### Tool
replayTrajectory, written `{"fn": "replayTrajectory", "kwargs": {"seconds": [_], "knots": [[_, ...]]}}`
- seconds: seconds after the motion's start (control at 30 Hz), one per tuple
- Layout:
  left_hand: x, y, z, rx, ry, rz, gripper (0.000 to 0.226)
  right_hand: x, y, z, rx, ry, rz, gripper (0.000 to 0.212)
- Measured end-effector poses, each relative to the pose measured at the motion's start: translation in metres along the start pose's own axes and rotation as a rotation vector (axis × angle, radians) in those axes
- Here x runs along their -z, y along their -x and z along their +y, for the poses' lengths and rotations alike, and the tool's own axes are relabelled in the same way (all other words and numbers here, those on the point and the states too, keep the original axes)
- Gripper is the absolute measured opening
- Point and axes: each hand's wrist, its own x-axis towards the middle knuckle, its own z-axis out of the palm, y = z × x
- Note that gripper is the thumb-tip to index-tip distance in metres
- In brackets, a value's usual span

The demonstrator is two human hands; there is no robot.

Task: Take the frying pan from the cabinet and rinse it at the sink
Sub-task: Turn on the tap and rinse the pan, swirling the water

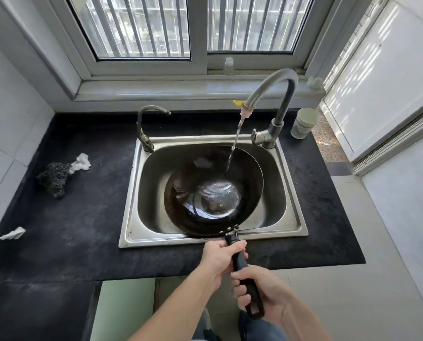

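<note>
A dark round frying pan [181, 193] sits inside the steel sink [131, 193], with a pool of water in its bottom. Water streams from the tall curved faucet [283, 94] onto the pan's far inner wall. The pan's black handle [241, 264] reaches back over the sink's front rim. My left hand [218, 254] grips the handle close to the pan. My right hand [262, 291] grips it farther back, near the hanging loop at its end.
A smaller second tap [144, 126] stands at the sink's back left. A steel scourer [54, 177] and white cloth [82, 162] lie on the black counter [70, 230] at left. A pale cup [304, 123] stands at back right. Barred window behind.
</note>
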Motion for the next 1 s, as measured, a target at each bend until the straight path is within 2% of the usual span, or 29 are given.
{"fn": "replayTrajectory", "kwargs": {"seconds": [0.17, 0.33, 0.47, 0.57, 0.63, 0.73, 0.9, 1.0], "knots": [[-0.004, -0.003, -0.002, -0.021, -0.099, 0.104, 0.021, -0.017, -0.004, 0.006, 0.277, 0.317, 0.193, 0.011], [0.003, 0.003, -0.017, -0.010, -0.071, 0.096, 0.020, -0.012, -0.007, 0.022, 0.315, 0.511, 0.304, 0.020], [0.004, 0.009, -0.026, 0.055, -0.023, -0.018, 0.027, -0.003, -0.006, 0.022, 0.384, 0.611, 0.318, 0.015], [0.002, 0.010, -0.031, 0.057, -0.049, -0.049, 0.023, 0.007, -0.011, 0.022, 0.444, 0.735, 0.334, 0.016], [0.003, 0.008, -0.033, 0.032, -0.081, -0.040, 0.018, 0.012, -0.017, 0.027, 0.493, 0.874, 0.402, 0.010], [0.005, 0.006, -0.033, 0.014, -0.110, -0.021, 0.012, 0.019, -0.024, 0.037, 0.550, 1.087, 0.544, 0.015], [-0.008, 0.008, -0.028, 0.019, -0.151, 0.048, 0.023, 0.025, -0.023, 0.024, 0.531, 1.195, 0.510, 0.023], [-0.019, 0.006, -0.029, 0.014, -0.131, 0.094, 0.023, 0.034, -0.009, -0.013, 0.377, 1.383, 0.313, 0.028]]}}
